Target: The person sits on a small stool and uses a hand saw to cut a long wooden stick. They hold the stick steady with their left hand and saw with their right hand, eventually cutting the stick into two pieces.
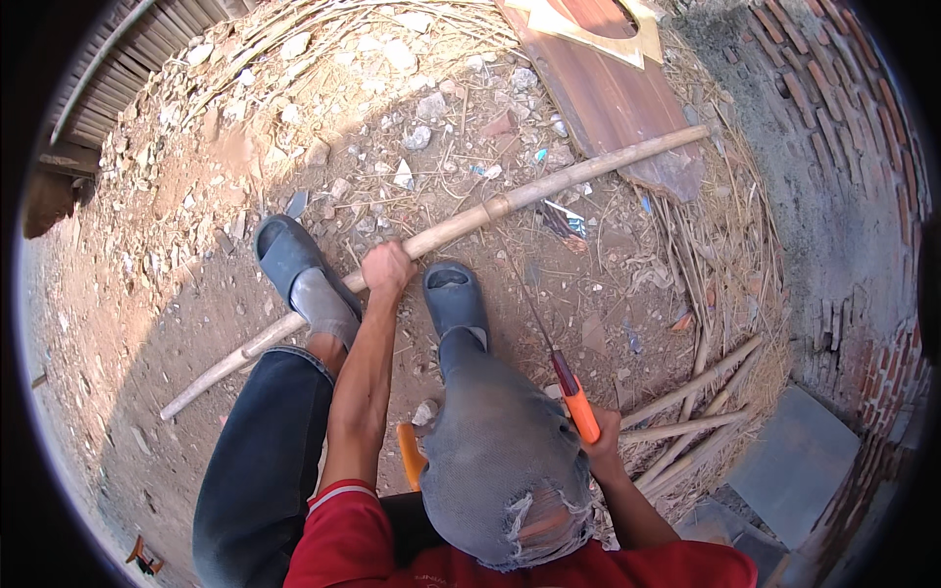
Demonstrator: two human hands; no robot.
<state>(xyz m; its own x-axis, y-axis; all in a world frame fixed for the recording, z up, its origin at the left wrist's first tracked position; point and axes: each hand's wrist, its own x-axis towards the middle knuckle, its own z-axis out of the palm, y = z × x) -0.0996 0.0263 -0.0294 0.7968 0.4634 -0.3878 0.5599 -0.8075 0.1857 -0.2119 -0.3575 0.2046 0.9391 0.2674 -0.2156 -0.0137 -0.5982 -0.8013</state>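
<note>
A long pale wooden pole runs slantwise from the lower left to the upper right. My left hand is closed around it near my feet. In my right hand, beside my right knee, is the orange handle of a saw. Its thin dark blade, seen nearly edge-on, reaches up to the pole near a knot right of my left hand. Whether its teeth touch the wood I cannot tell. The pole passes over my left leg near the ankle, and its upper right end lies over a brown board.
My feet wear dark slippers on stony dirt ground. A pale panel with a round cutout lies on the board. At the right are dry sticks, grey sheets and a brick wall. A yellow curved piece shows between my legs.
</note>
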